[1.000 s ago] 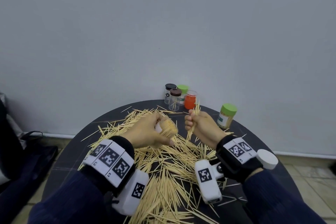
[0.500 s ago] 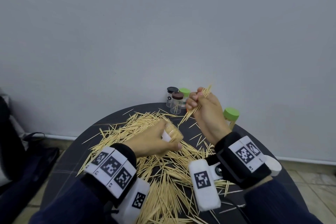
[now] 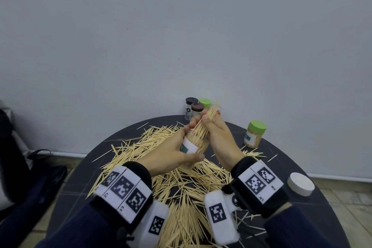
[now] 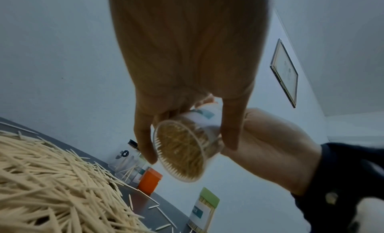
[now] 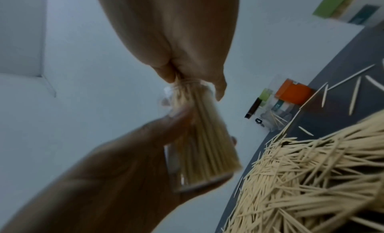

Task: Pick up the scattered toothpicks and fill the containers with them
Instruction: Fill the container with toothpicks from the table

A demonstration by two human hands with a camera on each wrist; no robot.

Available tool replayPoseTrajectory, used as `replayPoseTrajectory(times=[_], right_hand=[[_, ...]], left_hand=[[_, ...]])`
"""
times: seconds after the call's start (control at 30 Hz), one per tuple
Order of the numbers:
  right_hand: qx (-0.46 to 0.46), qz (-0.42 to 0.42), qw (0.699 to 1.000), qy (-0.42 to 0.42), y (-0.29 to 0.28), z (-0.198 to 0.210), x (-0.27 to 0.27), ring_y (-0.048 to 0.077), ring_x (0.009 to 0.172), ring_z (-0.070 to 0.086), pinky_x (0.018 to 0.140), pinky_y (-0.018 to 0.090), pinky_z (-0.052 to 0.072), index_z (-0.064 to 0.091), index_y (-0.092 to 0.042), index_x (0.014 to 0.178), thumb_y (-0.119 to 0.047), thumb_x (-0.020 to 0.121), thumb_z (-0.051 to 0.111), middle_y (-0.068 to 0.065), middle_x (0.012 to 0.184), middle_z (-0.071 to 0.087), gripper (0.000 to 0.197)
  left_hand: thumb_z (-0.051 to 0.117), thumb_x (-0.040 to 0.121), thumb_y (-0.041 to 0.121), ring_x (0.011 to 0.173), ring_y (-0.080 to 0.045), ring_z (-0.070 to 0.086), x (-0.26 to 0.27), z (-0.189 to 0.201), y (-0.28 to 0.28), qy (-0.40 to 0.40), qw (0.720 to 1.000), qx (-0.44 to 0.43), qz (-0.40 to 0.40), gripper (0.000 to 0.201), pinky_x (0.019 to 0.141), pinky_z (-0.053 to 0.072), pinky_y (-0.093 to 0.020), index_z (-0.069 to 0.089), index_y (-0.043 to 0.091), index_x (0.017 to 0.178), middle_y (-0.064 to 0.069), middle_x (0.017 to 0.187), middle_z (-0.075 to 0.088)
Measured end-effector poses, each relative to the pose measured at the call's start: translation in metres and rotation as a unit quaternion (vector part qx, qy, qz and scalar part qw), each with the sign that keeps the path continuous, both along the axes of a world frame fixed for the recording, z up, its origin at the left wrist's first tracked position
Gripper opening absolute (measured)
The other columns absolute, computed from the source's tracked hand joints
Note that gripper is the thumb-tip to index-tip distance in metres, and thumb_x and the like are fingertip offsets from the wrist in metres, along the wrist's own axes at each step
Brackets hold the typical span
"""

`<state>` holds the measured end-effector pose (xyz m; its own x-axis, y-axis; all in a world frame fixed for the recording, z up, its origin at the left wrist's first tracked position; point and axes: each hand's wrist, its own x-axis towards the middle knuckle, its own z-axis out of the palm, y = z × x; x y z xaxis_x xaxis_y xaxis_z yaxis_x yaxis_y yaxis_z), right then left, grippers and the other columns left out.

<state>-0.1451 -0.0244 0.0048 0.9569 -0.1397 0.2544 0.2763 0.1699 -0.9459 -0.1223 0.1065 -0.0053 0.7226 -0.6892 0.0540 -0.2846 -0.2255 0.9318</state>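
Above the dark round bench [image 3: 291, 159], tilted a clear container [image 3: 194, 145] in the left hand [image 3: 171, 154], fingers wrapped round it, probably to angle its mouth. Fed in a toothpick bundle [image 3: 204, 125], pinched tight in the right hand [image 3: 218, 137] to keep it aligned. Left scattered toothpicks [image 3: 181, 187] heaped below; kept capped jars [image 3: 196, 107] at the far edge.
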Motion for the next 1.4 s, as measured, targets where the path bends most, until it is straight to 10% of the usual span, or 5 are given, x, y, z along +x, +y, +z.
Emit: replayPoseTrajectory(times=[0.37,0.8,1.2,1.4], right_hand=[[-0.047,0.055,0.997,0.013,0.009,-0.005,-0.007,-0.006,0.081,0.065,0.066,0.006,0.047,0.048,-0.013,0.100,-0.013,0.101,0.031,-0.001,0.101,0.068,0.018],[-0.011,0.012,0.999,-0.034,0.004,-0.008,-0.002,0.023,0.104,0.065,0.091,0.040,0.049,0.044,-0.016,0.093,-0.020,0.102,0.026,0.008,0.102,0.072,0.021],[-0.113,0.019,0.993,-0.037,0.004,-0.008,-0.001,-0.011,0.095,0.060,0.075,0.001,0.042,0.066,-0.010,0.092,-0.016,0.100,0.035,-0.014,0.108,0.065,0.032],[-0.151,0.007,0.987,-0.047,-0.004,-0.008,0.000,-0.010,0.092,0.060,0.076,0.001,0.041,0.067,-0.007,0.108,-0.018,0.098,0.039,-0.009,0.105,0.068,0.031]], left_hand=[[0.068,0.083,0.013,0.087,0.002,0.058,0.004,0.001,0.003,-0.026,0.999,-0.016,0.039,0.054,0.070,0.050,-0.012,0.034,0.029,0.122,0.012,0.106,0.056],[0.073,0.079,0.020,0.086,-0.002,0.057,0.004,0.002,0.005,-0.038,0.998,0.013,0.041,0.046,0.066,0.046,-0.007,0.046,0.022,0.116,0.005,0.103,0.059],[0.071,0.080,0.024,0.089,-0.009,0.057,0.008,0.005,0.007,-0.010,0.994,-0.026,0.105,0.052,0.068,0.048,-0.016,0.045,0.016,0.124,-0.004,0.112,0.059],[0.069,0.081,0.024,0.081,-0.005,0.058,0.009,0.005,0.008,0.011,0.990,-0.056,0.128,0.047,0.057,0.046,-0.011,0.047,0.015,0.121,0.003,0.100,0.059]])
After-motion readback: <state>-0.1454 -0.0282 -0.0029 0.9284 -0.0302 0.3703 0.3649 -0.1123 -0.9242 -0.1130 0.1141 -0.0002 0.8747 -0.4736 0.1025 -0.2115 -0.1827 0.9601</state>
